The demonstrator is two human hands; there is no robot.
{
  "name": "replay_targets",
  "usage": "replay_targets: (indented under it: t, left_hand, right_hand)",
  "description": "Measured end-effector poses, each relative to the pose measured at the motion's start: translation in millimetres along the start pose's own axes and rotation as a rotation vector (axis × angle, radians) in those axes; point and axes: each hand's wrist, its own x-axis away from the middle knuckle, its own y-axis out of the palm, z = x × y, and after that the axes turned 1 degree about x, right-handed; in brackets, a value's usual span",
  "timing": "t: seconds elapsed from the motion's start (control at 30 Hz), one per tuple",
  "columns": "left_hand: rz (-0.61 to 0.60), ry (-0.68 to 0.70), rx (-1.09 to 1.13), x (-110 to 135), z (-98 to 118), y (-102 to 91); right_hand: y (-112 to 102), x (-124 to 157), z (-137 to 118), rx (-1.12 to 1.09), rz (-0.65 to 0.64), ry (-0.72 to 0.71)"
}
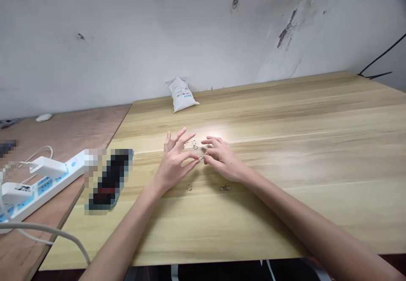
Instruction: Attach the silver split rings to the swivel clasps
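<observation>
Between the fingertips of both hands is a small silvery metal piece (201,158), mostly covered, so its exact kind does not show. My left hand (172,162) pinches it from the left with thumb and index finger, the other fingers spread. From the right, my right hand (222,159) grips it with thumb and index finger. Just beyond the fingertips lies a metal snap clasp (194,144), and more metal bits are partly hidden behind my left fingers. A split ring (189,187) lies nearer me. Below my right hand rests a clasp with a ring (225,188).
A white labelled packet (184,95) stands at the back of the wooden table (317,145) by the wall. To the left lies a pixelated dark phone-like object (109,181). A white power strip (46,188) with chargers and cables sits on the adjoining brown surface (79,124).
</observation>
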Motion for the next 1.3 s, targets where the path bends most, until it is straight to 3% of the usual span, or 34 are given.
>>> replay_targets:
  t: [0.27,0.5,0.6,0.67,0.73,0.8,0.9,0.97,1.13,1.3]
  left_hand:
    - [-0.036,0.007,-0.130,1,0,4.9]
    - [-0.078,-0.012,-0.223,-1,1,5.3]
    - [-0.048,-0.126,-0.232,0,-11,3.5]
    - [-0.051,-0.208,-0.197,1,-22,-1.7]
    - [-0.109,-0.253,-0.093,2,-31,-11.8]
    - [-0.229,-0.252,0.097,2,-33,-25.3]
    - [-0.661,-0.311,0.484,1,-25,-42.2]
    - [-0.826,-0.372,0.592,0,-17,-45.6]
    - [-0.817,-0.292,0.561,-2,-5,-33.8]
    - [-0.755,-0.321,0.565,-2,-4,-25.5]
  right_hand:
    - [7,2,-8,0.150,0.065,-0.115]
    - [14,2,-10,0.257,0.046,-0.167]
    - [2,1,-8,0.313,0.063,-0.157]
    - [-14,1,-7,0.315,-0.012,-0.156]
    - [-34,2,-5,0.263,-0.264,-0.100]
    - [-50,6,-5,0.157,-0.427,0.014]
    - [-60,13,-7,0.095,-0.576,0.135]
    - [-57,16,-10,0.092,-0.604,0.146]
    - [-44,15,-14,0.043,-0.535,0.088]
    - [-32,12,-15,0.122,-0.399,0.002]
